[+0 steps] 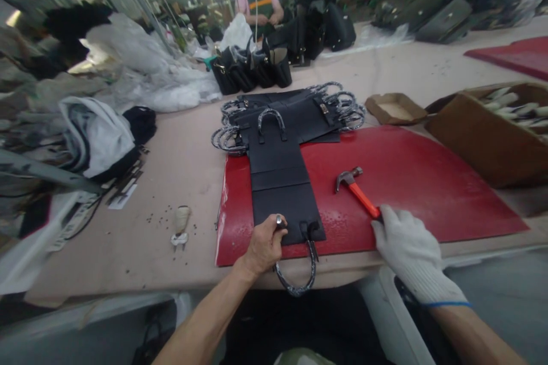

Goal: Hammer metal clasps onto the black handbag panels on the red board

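My bare left hand (264,244) is closed around a short metal punch (279,220), whose round top shows above the fingers. It stands over the near end of a black bag panel (279,199); the punch's lower tip is hidden. From that end a braided black-and-white handle (295,291) hangs over the table edge, while another handle (271,115) curves at the far end. To the right, my right hand (406,245), in a white knit glove, grips the end of a claw hammer (362,197) with an orange handle. The hammer's head lies low over the red mat, apart from the panel.
Beneath the panel lies a red mat (411,182). More black panels with braided handles (291,108) are piled behind. Cardboard boxes (483,137) stand right; finished black bags (252,71) stand further back. A wrapped plug-like object (181,222) lies left. A person (259,5) sits across the table.
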`<state>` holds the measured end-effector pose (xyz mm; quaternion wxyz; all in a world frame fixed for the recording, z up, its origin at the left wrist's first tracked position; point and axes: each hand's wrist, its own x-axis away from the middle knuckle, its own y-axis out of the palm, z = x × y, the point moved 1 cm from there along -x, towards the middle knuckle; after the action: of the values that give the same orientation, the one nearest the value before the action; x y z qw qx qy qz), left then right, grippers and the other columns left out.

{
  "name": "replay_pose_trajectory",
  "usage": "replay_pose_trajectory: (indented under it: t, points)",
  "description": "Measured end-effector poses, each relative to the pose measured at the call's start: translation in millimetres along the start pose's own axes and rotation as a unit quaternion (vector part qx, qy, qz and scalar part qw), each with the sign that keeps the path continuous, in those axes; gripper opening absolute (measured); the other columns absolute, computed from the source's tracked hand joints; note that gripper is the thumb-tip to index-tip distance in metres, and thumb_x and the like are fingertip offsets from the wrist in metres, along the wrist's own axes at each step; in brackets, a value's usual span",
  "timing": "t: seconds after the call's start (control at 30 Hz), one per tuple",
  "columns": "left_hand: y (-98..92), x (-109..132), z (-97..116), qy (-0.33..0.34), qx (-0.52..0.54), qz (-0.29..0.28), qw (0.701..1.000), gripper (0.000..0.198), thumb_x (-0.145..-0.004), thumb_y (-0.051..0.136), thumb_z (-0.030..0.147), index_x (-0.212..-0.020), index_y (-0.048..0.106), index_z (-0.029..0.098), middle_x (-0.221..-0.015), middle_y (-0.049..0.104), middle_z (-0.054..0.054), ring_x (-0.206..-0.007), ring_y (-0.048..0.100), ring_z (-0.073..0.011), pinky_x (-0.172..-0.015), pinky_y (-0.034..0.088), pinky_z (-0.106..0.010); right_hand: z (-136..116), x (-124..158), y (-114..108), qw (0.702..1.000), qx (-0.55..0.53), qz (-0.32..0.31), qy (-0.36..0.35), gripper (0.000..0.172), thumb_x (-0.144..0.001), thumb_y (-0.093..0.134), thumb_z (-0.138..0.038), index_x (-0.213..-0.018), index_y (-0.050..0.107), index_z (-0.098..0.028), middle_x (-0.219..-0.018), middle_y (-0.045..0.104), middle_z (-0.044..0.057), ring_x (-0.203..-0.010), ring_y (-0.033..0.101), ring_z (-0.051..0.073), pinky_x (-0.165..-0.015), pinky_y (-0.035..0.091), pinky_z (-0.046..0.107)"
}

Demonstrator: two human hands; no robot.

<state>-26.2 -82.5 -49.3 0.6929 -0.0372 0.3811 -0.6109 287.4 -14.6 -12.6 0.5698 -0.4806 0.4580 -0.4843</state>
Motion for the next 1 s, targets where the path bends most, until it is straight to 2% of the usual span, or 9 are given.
replay_pose_trajectory:
  t: [0.13, 0.3, 0.37, 0.47, 0.53, 0.63, 0.7, 0.77, 1.0]
  points:
    - [1.4, 2, -2, -0.014, 0.007, -0.007, 1.000, 0.017, -0.095, 0.050, 0.012, -0.107, 0.057, 0.021, -0.092, 0.070, -0.006, -0.084, 0.071, -0.0200, -0.076, 0.058, -0.029, 3, -3, 6, 0.998, 0.027, -0.052, -0.020, 0.040, -0.101, 0.040, -0.019, -0.135, 0.056, -0.003, -0.097, 0.062, 0.019, -0.081, 0.066, 0.037, -0.057, 0.049, 0.042]
    - [5.6, 3, -4, -0.007, -0.008, 0.016, 1.000, 0.018, -0.092, 0.049, 0.011, -0.104, 0.056, 0.022, -0.087, 0.069, -0.004, -0.077, 0.071, -0.0200, -0.069, 0.057, -0.028, 8, -21, -9, 0.974, -0.207, -0.077, 0.051, 0.039, -0.090, 0.046, -0.016, -0.126, 0.060, -0.008, -0.082, 0.067, 0.013, -0.069, 0.068, 0.029, -0.062, 0.053, 0.037]
    - [6.6, 3, -4, -0.006, -0.006, 0.022, 1.000, 0.019, -0.091, 0.049, 0.010, -0.104, 0.056, 0.022, -0.087, 0.069, -0.004, -0.078, 0.071, -0.0203, -0.069, 0.057, -0.029, 2, -20, -32, 0.922, -0.373, -0.080, 0.068, 0.027, -0.093, 0.047, -0.028, -0.112, 0.062, -0.016, -0.067, 0.059, 0.003, -0.057, 0.061, 0.025, -0.052, 0.050, 0.033]
    - [6.4, 1, -3, -0.003, -0.006, 0.022, 1.000, 0.020, -0.091, 0.049, 0.009, -0.105, 0.056, 0.022, -0.088, 0.069, -0.004, -0.079, 0.072, -0.0211, -0.070, 0.059, -0.030, -17, -4, -81, 0.791, -0.601, -0.096, 0.058, 0.033, -0.099, 0.051, -0.053, -0.109, 0.058, -0.022, -0.061, 0.045, -0.007, -0.042, 0.044, 0.017, -0.038, 0.037, 0.026]
    - [6.1, 1, -2, -0.003, -0.009, 0.017, 1.000, 0.019, -0.091, 0.050, 0.010, -0.105, 0.056, 0.021, -0.088, 0.070, -0.004, -0.079, 0.073, -0.0214, -0.071, 0.059, -0.030, -32, 8, -111, 0.758, -0.648, -0.078, -0.003, 0.038, -0.100, 0.054, -0.059, -0.111, 0.058, -0.022, -0.066, 0.050, -0.005, -0.046, 0.049, 0.017, -0.041, 0.042, 0.027]
    - [6.8, 1, -3, -0.003, -0.017, 0.020, 1.000, 0.019, -0.091, 0.050, 0.010, -0.104, 0.057, 0.021, -0.087, 0.070, -0.005, -0.078, 0.073, -0.0216, -0.070, 0.059, -0.030, -48, 22, -131, 0.824, -0.550, -0.047, -0.125, 0.035, -0.106, 0.046, -0.053, -0.095, 0.060, -0.022, -0.065, 0.058, -0.001, -0.052, 0.058, 0.020, -0.047, 0.045, 0.029]
    - [7.7, 2, -3, -0.005, -0.018, 0.024, 1.000, 0.019, -0.090, 0.051, 0.010, -0.104, 0.058, 0.021, -0.086, 0.070, -0.005, -0.077, 0.073, -0.0216, -0.068, 0.058, -0.030, -55, 27, -129, 0.879, -0.433, -0.015, -0.196, 0.033, -0.105, 0.044, -0.045, -0.084, 0.057, -0.024, -0.062, 0.060, 0.000, -0.050, 0.059, 0.021, -0.047, 0.040, 0.030]
    - [8.4, 3, -4, -0.012, -0.016, 0.026, 0.999, 0.018, -0.090, 0.051, 0.010, -0.102, 0.058, 0.022, -0.085, 0.071, -0.004, -0.076, 0.073, -0.0210, -0.066, 0.057, -0.028, -58, 29, -126, 0.908, -0.339, 0.011, -0.247, 0.028, -0.102, 0.044, -0.038, -0.080, 0.055, -0.025, -0.063, 0.063, 0.001, -0.050, 0.060, 0.022, -0.047, 0.035, 0.031]
    - [7.5, 3, -4, -0.006, -0.016, 0.028, 0.999, 0.018, -0.091, 0.052, 0.011, -0.103, 0.059, 0.022, -0.086, 0.070, -0.004, -0.077, 0.071, -0.0198, -0.069, 0.058, -0.028, -60, 36, -147, 0.890, -0.358, 0.153, -0.236, 0.024, -0.108, 0.042, -0.040, -0.100, 0.060, -0.026, -0.066, 0.065, 0.002, -0.046, 0.059, 0.022, -0.044, 0.038, 0.030]
